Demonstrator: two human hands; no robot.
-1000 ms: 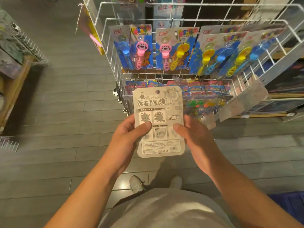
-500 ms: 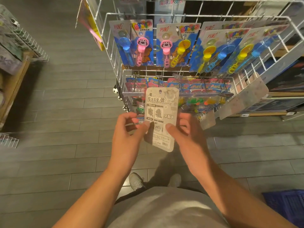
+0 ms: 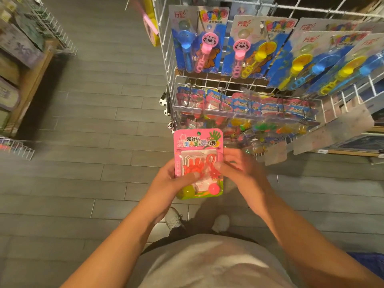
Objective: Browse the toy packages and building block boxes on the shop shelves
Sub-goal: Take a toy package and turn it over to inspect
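While both hands hold one blister pack, browsing looks mid-way: one item under inspection, rest of rack untouched.

Landmark: wire rack [image 3: 209,80], straight ahead of the person; every position below is relative to it.

Pink package [image 3: 198,163]: held just in front of the rack's lower tier, front face up toward the camera, upright, overlapping no hooks.

Left hand [image 3: 166,183]: grips the package's left edge, thumb pressed across the orange hand-shaped toy in the blister, fingers curled behind the card.

Right hand [image 3: 239,169]: pinches the right edge, thumb on the front; blurred, so exact finger spread behind the card cannot be told.

Package text: "超好玩" on top, below it "发泄手掌+弹力球"; green hand graphic at upper right. Small print unreadable.

Package contents: orange sticky hand, orange looped cord, pink ball and yellow-green ball at the bottom.

Lower-tier packs [image 3: 245,107]: hanging on the rack's lower hooks, same pink header style, text too small to read.

Upper-tier packs [image 3: 199,38]: blue cards on the rack's top row, scoop-and-ball toys in blue, pink, yellow; brand "万彩" at upper left of each. Rainbow title unreadable.

Done: one package pulled and being checked, judging by the hold.

Left: rehang it, go through the other rack packs; no building block boxes identifiable here. Side shelf [image 3: 22,59], well left of the rack, holds unreadable boxes.
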